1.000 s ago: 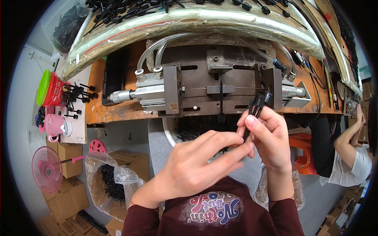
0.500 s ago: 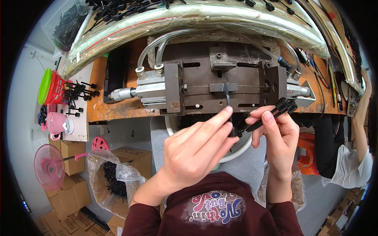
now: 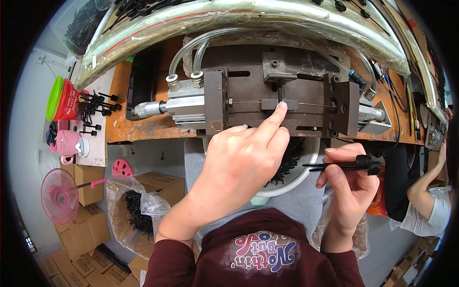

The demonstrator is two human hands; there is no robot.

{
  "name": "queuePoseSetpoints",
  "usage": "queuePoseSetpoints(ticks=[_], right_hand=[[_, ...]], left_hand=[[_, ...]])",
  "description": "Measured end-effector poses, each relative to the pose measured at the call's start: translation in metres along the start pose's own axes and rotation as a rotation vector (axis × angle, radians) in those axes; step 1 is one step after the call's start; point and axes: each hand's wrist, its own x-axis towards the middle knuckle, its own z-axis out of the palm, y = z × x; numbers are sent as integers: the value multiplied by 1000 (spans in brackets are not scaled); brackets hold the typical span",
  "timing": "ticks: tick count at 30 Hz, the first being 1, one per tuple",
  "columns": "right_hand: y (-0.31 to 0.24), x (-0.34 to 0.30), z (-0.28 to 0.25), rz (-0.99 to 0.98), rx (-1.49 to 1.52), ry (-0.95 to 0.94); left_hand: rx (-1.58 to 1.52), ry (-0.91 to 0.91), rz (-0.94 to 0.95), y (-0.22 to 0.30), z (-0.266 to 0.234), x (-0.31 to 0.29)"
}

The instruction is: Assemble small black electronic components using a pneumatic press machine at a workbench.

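Observation:
The index finger of my left hand (image 3: 241,155) points forward, its tip on the small grey block (image 3: 292,104) in the middle of the dark metal fixture (image 3: 248,86). The other fingers are bent loosely underneath. A thin black stem (image 3: 280,90) runs from the block toward the back bracket (image 3: 275,71); its near end is hidden by my fingertip. Off to the right, my right hand (image 3: 348,189) grips several black plastic rods with round knobbed heads (image 3: 354,165), their thin ends pointing left. Under my hands, a white-rimmed basket (image 3: 313,162) holds a heap of similar black pieces.
Silver air cylinders (image 3: 186,107) with clear hoses flank the fixture. More black pieces (image 3: 98,107) lie at the left by a pink cup (image 3: 69,143). Below stand a pink fan (image 3: 60,196) and a bag-lined carton (image 3: 136,210). Another person's arm (image 3: 428,186) shows at far right.
My left hand has moved forward, its fingertip now on the block where the black stem stuck out toward me. My right hand has drawn away right and down with the black rods.

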Motion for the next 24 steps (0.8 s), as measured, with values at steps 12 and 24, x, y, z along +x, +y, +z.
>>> queuePoseSetpoints(ticks=[12, 24], right_hand=[[10, 3, -7, -785, -917, 41], [28, 15, 2, -704, -624, 43]], left_hand=[[-576, 128, -59, 10, -5, -6], [-261, 257, 12, 10, 4, -20]])
